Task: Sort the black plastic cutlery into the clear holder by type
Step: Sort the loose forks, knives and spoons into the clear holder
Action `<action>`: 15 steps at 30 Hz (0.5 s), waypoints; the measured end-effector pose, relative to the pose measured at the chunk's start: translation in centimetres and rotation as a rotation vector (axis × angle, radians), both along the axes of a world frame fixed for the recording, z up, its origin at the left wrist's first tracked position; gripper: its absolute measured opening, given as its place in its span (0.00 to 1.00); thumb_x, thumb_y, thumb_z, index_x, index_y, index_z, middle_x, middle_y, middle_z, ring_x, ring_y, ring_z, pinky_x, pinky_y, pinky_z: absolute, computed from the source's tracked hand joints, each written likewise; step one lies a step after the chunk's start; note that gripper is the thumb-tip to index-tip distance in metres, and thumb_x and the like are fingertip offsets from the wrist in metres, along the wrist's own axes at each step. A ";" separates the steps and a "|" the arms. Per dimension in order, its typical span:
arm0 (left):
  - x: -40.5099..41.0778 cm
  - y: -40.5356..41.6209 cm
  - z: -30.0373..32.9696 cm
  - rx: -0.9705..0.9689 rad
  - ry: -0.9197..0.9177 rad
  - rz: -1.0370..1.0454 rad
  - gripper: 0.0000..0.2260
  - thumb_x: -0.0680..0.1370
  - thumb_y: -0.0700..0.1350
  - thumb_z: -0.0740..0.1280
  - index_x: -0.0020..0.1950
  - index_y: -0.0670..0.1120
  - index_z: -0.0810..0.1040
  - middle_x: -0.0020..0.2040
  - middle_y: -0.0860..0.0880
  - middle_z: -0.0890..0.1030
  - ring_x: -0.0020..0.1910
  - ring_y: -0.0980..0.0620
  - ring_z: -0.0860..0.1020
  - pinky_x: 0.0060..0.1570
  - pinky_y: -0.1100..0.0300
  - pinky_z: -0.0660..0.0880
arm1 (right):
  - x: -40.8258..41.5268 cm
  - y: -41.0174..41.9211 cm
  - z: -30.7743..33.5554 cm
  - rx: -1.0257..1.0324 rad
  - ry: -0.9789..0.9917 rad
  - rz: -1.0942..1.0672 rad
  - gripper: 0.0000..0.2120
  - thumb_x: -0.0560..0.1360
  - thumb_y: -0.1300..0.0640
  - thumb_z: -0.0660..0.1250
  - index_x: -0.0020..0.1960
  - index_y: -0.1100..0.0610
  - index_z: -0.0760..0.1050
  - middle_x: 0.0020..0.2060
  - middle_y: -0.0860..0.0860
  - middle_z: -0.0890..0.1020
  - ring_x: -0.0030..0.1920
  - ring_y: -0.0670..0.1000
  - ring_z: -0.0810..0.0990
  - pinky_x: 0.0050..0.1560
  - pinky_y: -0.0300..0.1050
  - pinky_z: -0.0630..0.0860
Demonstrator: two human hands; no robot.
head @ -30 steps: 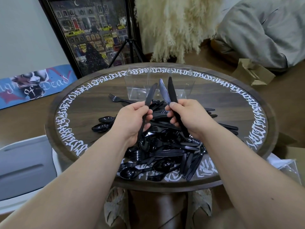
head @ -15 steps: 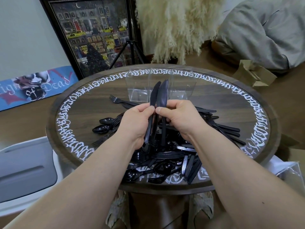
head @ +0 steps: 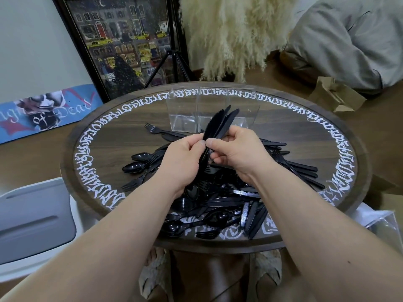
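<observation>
A bundle of black plastic knives (head: 220,125) stands blades-up above the middle of the round table, pinched between both hands. My left hand (head: 183,160) grips the handles from the left and my right hand (head: 239,153) closes on them from the right. Under the hands lies a heap of black cutlery (head: 226,203): spoons, forks and knives mixed. Two spoons (head: 137,162) and a fork (head: 157,130) lie loose at the left. The clear holder (head: 185,114) with three compartments stands behind the hands at the table's far side and looks empty.
The dark wooden table (head: 340,136) has white lettering round its rim. A white plastic chair (head: 32,219) stands at the left, clear plastic wrap (head: 383,221) at the right. A framed picture (head: 122,42), a tripod, pampas grass and a paper bag (head: 335,94) stand behind.
The two hands have come together. The knife in my left hand and the knives in my right hand are now one bundle held by both, blades pointing toward the holder.
</observation>
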State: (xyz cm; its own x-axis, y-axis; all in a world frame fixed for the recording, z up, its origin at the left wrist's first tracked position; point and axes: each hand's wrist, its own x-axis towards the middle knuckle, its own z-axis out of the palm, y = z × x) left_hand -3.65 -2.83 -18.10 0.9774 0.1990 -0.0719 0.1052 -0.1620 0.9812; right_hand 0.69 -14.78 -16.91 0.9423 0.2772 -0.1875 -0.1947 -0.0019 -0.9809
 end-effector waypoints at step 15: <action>-0.2 0.8 0.1 0.027 0.072 -0.082 0.13 0.82 0.40 0.56 0.54 0.46 0.81 0.38 0.53 0.80 0.32 0.60 0.77 0.33 0.66 0.72 | 0.0 -0.2 0.4 -0.032 0.033 0.100 0.04 0.75 0.69 0.66 0.46 0.62 0.76 0.35 0.56 0.78 0.30 0.46 0.77 0.31 0.35 0.75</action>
